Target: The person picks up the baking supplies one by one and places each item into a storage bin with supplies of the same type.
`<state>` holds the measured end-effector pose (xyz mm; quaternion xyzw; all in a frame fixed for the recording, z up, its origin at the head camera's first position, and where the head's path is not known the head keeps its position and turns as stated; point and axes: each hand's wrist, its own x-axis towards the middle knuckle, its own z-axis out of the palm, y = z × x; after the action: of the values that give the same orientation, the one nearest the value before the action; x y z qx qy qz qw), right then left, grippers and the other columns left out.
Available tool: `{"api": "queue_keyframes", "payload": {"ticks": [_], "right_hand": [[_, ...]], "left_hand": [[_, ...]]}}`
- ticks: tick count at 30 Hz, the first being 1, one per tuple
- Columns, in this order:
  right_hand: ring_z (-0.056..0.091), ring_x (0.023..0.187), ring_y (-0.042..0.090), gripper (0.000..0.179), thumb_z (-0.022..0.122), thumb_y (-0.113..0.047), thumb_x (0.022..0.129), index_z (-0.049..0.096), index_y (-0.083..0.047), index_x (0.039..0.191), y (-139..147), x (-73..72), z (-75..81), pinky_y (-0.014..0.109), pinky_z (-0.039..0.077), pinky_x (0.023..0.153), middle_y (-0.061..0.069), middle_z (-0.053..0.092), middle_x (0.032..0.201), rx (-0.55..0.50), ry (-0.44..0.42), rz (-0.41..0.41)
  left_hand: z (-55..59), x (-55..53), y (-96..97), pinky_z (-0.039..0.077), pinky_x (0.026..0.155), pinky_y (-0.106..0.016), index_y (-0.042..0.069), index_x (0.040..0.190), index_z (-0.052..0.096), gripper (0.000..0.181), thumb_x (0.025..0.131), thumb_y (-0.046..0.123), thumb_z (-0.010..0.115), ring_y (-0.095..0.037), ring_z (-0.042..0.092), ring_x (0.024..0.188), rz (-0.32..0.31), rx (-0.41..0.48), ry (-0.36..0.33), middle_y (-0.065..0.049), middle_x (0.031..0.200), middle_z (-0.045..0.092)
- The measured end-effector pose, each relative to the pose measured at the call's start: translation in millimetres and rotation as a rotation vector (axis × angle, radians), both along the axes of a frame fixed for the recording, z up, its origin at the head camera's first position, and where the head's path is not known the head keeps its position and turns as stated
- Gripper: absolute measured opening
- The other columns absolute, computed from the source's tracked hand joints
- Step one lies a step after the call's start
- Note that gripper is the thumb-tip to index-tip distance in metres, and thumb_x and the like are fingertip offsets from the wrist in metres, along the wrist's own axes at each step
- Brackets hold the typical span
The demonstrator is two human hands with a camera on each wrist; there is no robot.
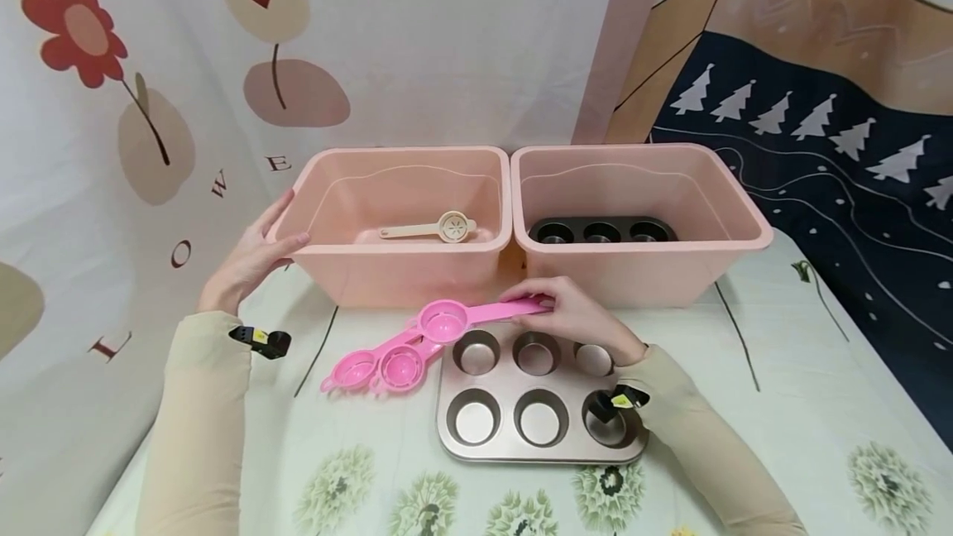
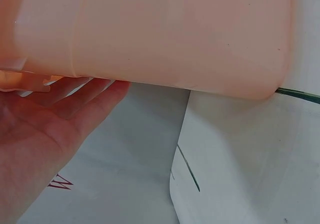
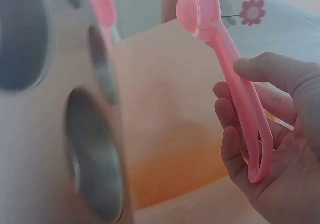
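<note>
My right hand (image 1: 573,314) grips the handle of a pink egg separator (image 1: 444,322), thumb on one side and curled fingers on the other in the right wrist view. Its round cup points left, overlapping two more pink egg separators (image 1: 402,368) on the table in the head view. Beneath this hand lies a silver muffin pan (image 1: 507,428) with several round wells. My left hand (image 1: 249,259) rests against the left end of a pink bin (image 1: 395,275), its thumb at the rim and its fingers extended along the outer wall. Inside that bin is a cream egg separator (image 1: 452,227).
A second pink bin (image 1: 640,275) stands close beside the first, on its right, holding a dark muffin pan (image 1: 601,230). Both bins stand behind the silver pan on a flower-printed cloth (image 1: 357,445). Printed curtains (image 1: 462,40) hang behind.
</note>
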<state>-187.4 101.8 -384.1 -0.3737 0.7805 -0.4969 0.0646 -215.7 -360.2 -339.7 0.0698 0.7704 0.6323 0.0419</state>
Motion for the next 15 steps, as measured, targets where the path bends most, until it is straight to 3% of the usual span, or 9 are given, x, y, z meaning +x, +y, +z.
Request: {"api": "queue_keyframes", "payload": {"ticks": [15], "right_hand": [[0.065, 0.083, 0.013, 0.027, 0.072, -0.002, 0.084, 0.070, -0.004, 0.111, -28, 1.9, 27.6, 0.029, 0.054, 0.075, -0.001, 0.070, 0.099, -0.053, -0.009, 0.080]], "left_hand": [[-1.0, 1.8, 0.8, 0.048, 0.082, -0.019, 0.025, 0.157, 0.009, 0.083, 0.094, 0.004, 0.058, -0.014, 0.046, 0.114, -0.008, 0.057, 0.007, -0.023, 0.154, 0.012]]}}
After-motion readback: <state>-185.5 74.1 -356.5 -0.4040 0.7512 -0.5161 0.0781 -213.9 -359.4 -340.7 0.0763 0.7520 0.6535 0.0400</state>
